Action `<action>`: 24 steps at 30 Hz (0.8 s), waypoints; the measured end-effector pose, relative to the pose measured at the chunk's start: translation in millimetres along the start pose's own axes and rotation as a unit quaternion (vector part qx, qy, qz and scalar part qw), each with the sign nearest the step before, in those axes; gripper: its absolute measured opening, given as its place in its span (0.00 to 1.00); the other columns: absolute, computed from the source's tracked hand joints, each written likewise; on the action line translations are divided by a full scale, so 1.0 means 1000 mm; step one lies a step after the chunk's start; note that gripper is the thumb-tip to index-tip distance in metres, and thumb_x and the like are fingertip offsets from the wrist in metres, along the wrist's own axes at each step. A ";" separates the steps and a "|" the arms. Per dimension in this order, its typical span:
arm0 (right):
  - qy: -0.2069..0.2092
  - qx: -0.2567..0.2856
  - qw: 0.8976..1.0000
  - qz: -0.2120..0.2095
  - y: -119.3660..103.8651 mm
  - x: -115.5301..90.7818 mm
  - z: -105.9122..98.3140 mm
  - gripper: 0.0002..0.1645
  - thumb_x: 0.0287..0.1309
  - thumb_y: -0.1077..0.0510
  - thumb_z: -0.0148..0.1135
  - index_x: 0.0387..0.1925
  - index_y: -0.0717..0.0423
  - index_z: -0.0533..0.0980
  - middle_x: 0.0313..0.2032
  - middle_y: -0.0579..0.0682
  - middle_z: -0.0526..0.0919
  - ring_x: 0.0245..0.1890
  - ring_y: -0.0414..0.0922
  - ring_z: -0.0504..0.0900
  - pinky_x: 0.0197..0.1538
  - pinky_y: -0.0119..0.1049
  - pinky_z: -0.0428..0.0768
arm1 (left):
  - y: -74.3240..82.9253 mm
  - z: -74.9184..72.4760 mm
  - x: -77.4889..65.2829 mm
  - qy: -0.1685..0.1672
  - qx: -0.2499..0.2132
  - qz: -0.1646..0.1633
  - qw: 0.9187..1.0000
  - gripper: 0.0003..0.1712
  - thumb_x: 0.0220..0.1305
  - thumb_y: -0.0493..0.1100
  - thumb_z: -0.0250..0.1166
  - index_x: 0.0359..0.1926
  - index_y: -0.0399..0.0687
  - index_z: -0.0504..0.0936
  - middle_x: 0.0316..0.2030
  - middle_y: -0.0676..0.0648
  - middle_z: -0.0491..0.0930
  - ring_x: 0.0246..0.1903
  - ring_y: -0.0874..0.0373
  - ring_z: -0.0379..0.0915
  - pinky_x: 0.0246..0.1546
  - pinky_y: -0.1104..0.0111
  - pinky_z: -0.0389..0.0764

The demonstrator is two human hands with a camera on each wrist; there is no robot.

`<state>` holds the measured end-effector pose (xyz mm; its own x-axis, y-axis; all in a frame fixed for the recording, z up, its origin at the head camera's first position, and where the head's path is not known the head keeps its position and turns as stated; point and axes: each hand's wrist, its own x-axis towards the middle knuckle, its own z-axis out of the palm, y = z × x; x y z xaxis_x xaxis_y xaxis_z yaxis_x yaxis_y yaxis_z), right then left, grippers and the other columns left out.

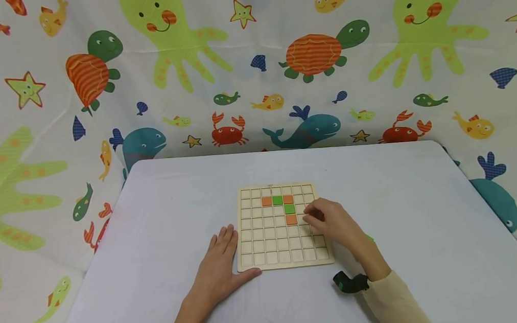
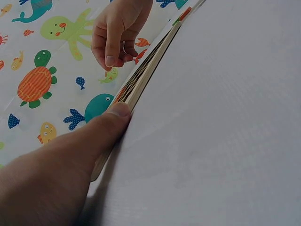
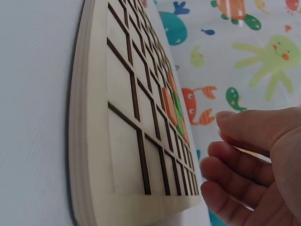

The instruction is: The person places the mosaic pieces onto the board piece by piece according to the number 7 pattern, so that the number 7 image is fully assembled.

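A wooden grid board (image 1: 257, 246) lies flat on the table with square cells. Three orange tiles (image 1: 267, 201) and two green tiles (image 1: 278, 200) sit in its upper middle cells, forming a bent line. My left hand (image 1: 217, 270) rests with straight fingers along the board's left side, its thumb touching the near left edge. Over the right part of the board hovers my right hand (image 1: 335, 221), thumb and fingers loosely bent. In the right wrist view nothing shows between those fingers (image 3: 230, 160). Part of a green piece (image 1: 369, 237) peeks out beside the right wrist, mostly hidden.
A white cloth covers the table (image 1: 174, 199). Behind it and at the sides hangs a curtain (image 1: 270, 37) printed with sea animals. Dark wrist devices (image 1: 350, 282) are worn on both arms.
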<state>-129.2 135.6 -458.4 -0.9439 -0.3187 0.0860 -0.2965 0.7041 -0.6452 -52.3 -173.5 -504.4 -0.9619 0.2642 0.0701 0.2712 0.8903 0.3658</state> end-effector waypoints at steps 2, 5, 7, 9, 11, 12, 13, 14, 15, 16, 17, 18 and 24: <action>0.001 -0.007 1.000 0.000 0.001 -0.002 -0.001 0.09 0.62 0.55 0.68 0.41 0.55 0.82 0.35 0.45 0.82 0.33 0.38 0.75 0.36 0.29 0.79 | 0.000 0.000 0.000 -0.001 0.000 0.000 1.000 0.65 0.52 0.78 0.64 0.74 0.35 0.61 0.77 0.37 0.56 0.78 0.43 0.49 0.78 0.49 0.55; 0.002 -0.009 1.000 0.002 0.003 -0.005 -0.003 0.09 0.61 0.56 0.69 0.42 0.55 0.82 0.35 0.45 0.82 0.33 0.38 0.76 0.37 0.29 0.79 | 0.000 0.001 0.000 -0.001 0.000 0.000 1.000 0.65 0.52 0.78 0.64 0.75 0.35 0.61 0.77 0.37 0.56 0.78 0.43 0.49 0.78 0.49 0.55; 0.001 -0.010 1.000 0.003 0.006 -0.006 -0.004 0.10 0.61 0.56 0.69 0.42 0.55 0.82 0.34 0.44 0.82 0.33 0.38 0.76 0.37 0.29 0.79 | -0.001 0.001 0.000 -0.001 -0.001 0.000 1.000 0.65 0.52 0.79 0.64 0.74 0.35 0.61 0.77 0.38 0.57 0.78 0.43 0.49 0.78 0.49 0.55; 0.001 -0.008 1.000 0.003 0.008 -0.008 -0.006 0.10 0.60 0.57 0.70 0.42 0.55 0.82 0.34 0.44 0.82 0.33 0.38 0.76 0.36 0.29 0.80 | -0.001 0.002 0.000 -0.001 -0.001 0.000 1.000 0.65 0.52 0.79 0.64 0.74 0.35 0.61 0.77 0.37 0.57 0.78 0.43 0.49 0.78 0.49 0.55; 0.001 -0.008 1.000 0.005 0.009 -0.010 -0.008 0.10 0.60 0.57 0.70 0.42 0.55 0.82 0.33 0.44 0.81 0.32 0.38 0.76 0.36 0.28 0.79 | -0.001 0.002 0.000 -0.001 -0.001 0.001 1.000 0.65 0.52 0.79 0.64 0.74 0.35 0.61 0.77 0.37 0.57 0.78 0.43 0.49 0.78 0.49 0.55; 0.000 -0.010 1.000 0.005 0.010 -0.011 -0.009 0.10 0.60 0.57 0.70 0.42 0.55 0.82 0.33 0.44 0.81 0.32 0.38 0.76 0.35 0.28 0.79 | -0.001 0.002 0.000 -0.001 -0.001 0.001 1.000 0.65 0.52 0.79 0.64 0.74 0.35 0.61 0.77 0.37 0.57 0.78 0.43 0.49 0.78 0.49 0.55; 0.000 -0.012 1.000 0.005 0.011 -0.012 -0.009 0.11 0.60 0.57 0.70 0.43 0.55 0.82 0.33 0.44 0.81 0.32 0.38 0.75 0.35 0.28 0.79 | -0.001 0.001 0.000 -0.001 -0.001 0.001 1.000 0.65 0.52 0.78 0.64 0.74 0.35 0.61 0.77 0.37 0.56 0.78 0.43 0.49 0.78 0.49 0.55; 0.000 -0.013 1.000 0.006 0.012 -0.013 -0.010 0.11 0.60 0.57 0.71 0.43 0.56 0.82 0.33 0.44 0.81 0.32 0.38 0.75 0.35 0.28 0.79 | -0.001 0.001 0.000 0.000 0.000 0.002 1.000 0.65 0.52 0.78 0.64 0.74 0.35 0.61 0.77 0.37 0.56 0.78 0.43 0.49 0.78 0.49 0.55; -0.001 -0.014 1.000 0.006 0.012 -0.013 -0.011 0.11 0.60 0.57 0.70 0.43 0.56 0.82 0.33 0.44 0.81 0.32 0.38 0.75 0.35 0.27 0.79 | -0.001 0.000 0.000 0.000 0.000 0.003 1.000 0.65 0.52 0.78 0.64 0.74 0.35 0.61 0.77 0.37 0.56 0.78 0.43 0.49 0.78 0.49 0.54; -0.001 -0.015 1.000 0.004 0.013 -0.014 -0.011 0.12 0.60 0.57 0.71 0.43 0.56 0.82 0.33 0.44 0.80 0.32 0.38 0.75 0.34 0.27 0.79 | -0.001 0.000 0.000 0.000 0.000 0.004 1.000 0.64 0.52 0.78 0.64 0.74 0.35 0.61 0.77 0.38 0.56 0.78 0.43 0.49 0.79 0.49 0.54; -0.002 -0.016 1.000 0.003 0.014 -0.014 -0.012 0.12 0.60 0.57 0.70 0.44 0.57 0.82 0.33 0.44 0.80 0.32 0.38 0.75 0.34 0.27 0.79 | -0.001 -0.001 -0.001 0.001 0.001 0.005 1.000 0.64 0.52 0.77 0.64 0.75 0.35 0.61 0.77 0.38 0.56 0.78 0.44 0.49 0.79 0.50 0.54; -0.003 -0.017 1.000 0.002 0.014 -0.015 -0.012 0.12 0.60 0.57 0.70 0.44 0.57 0.82 0.33 0.44 0.80 0.32 0.38 0.75 0.34 0.27 0.79 | -0.001 -0.001 -0.001 0.001 0.001 0.005 1.000 0.64 0.52 0.77 0.65 0.75 0.35 0.60 0.77 0.38 0.56 0.78 0.44 0.49 0.79 0.50 0.54; -0.001 -0.019 1.000 0.008 0.019 -0.020 -0.016 0.13 0.60 0.56 0.71 0.44 0.56 0.81 0.33 0.44 0.80 0.32 0.38 0.75 0.33 0.27 0.78 | 0.000 -0.002 -0.001 0.001 -0.001 0.004 1.000 0.64 0.52 0.77 0.65 0.74 0.34 0.60 0.77 0.38 0.56 0.78 0.44 0.49 0.79 0.50 0.54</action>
<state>-118.5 165.5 -460.7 -0.9481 -0.3093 0.0744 -0.2874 0.7324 -0.6173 -51.7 -174.4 -502.8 -0.9598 0.2704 0.0752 0.2788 0.8877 0.3664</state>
